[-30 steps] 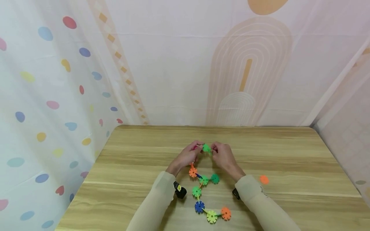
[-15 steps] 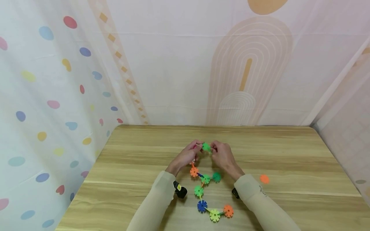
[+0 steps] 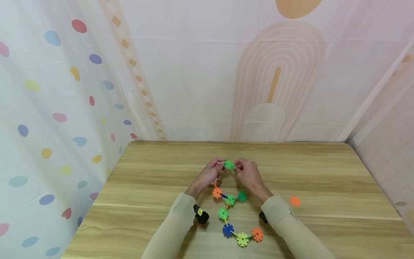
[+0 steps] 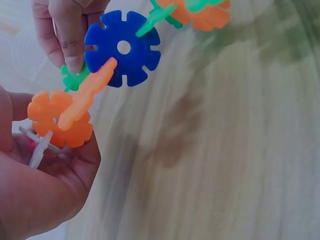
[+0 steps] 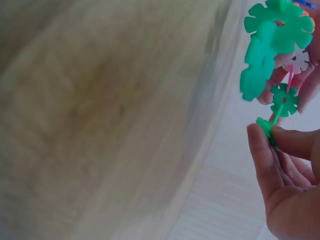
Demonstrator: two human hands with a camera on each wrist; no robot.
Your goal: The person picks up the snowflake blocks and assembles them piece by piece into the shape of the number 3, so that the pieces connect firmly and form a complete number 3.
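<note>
**Two hands working a chain of snowflake discs**

No writing or brand is showing legibly on any piece. The left hand (image 3: 208, 175) and right hand (image 3: 249, 175) are meeting above the middle of the tabletop (image 3: 323, 172), each pinching beside a green disc (image 3: 229, 164) at the top of the disc chain (image 3: 228, 212). The chain is trailing toward the near edge between the sleeves, its notched green, orange, blue and yellow discs slotting edge to edge. A loose orange disc (image 3: 294, 200) is lying apart on the right. Bare wood is stretching widely toward every edge, patterned curtains hanging behind.
</note>
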